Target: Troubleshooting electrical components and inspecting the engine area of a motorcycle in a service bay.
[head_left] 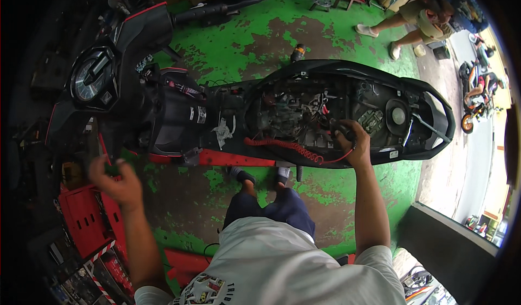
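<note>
A scooter lies across the view with its seat removed, so the engine bay (298, 109) shows tangled wires and metal parts. My right hand (355, 142) is closed around a dark-handled tester at the near side of this bay. From the tester a red coiled lead (285, 145) runs left along the near edge of the body. The tester's tip is hard to make out among the parts. My left hand (120, 184) is empty with its fingers apart, below the handlebar and dashboard (93, 79) and beside a red tool cabinet (81, 212).
A removed black seat (233, 1) lies beyond the scooter. At the upper right a person (429, 20) sits near the doorway. Outside stand motorcycles (472, 98). A dark low wall (450, 240) borders the lower right. The green floor (184, 196) is worn.
</note>
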Tool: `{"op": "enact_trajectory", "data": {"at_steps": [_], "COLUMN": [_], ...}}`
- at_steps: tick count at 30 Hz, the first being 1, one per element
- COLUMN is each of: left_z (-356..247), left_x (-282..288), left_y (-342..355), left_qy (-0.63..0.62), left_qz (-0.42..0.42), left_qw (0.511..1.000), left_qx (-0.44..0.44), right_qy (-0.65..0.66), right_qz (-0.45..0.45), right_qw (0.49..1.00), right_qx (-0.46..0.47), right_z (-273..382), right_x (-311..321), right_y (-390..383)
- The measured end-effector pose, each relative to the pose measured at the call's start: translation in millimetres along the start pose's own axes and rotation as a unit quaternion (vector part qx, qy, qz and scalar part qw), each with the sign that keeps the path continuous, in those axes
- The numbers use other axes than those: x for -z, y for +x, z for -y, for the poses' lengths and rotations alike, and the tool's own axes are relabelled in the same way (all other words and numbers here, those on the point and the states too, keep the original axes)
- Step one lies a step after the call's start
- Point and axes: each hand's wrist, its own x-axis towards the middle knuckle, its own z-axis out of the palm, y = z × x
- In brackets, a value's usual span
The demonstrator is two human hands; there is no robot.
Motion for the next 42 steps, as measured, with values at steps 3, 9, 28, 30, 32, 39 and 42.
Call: {"op": "enact_trajectory", "data": {"at_steps": [3,9,28,30,32,39,42], "left_z": [-93,-200,-265,-260,-252,-253,-256], "left_x": [-70,-265,-417,-420,-420,-427,-437], "left_y": [-50,-106,-197,-188,-182,-180,-184], "left_qy": [-0.195,-0.320,-0.177,-0.207,-0.192,-0.141,-0.135], "left_qz": [0.279,0.447,0.521,0.540,0.569,0.591,0.615], "left_qw": [0.939,0.831,0.827,0.811,0.786,0.769,0.747], "left_qx": [0.037,-0.083,-0.113,-0.091,-0.147,-0.200,-0.213], "right_qy": [0.003,0.008,0.033,0.043,0.046,0.063,0.059], "right_qz": [-0.019,-0.028,-0.069,-0.068,-0.065,-0.042,-0.043], "right_qw": [1.000,0.999,0.995,0.995,0.994,0.992,0.992], "right_qx": [-0.018,-0.041,-0.062,-0.065,-0.071,-0.097,-0.106], "right_z": [-4,-6,-13,-14,-14,-13,-13], "right_x": [-7,-9,-10,-10,-10,-8,-8], "right_y": [-2,0,6,6,7,7,7]}}
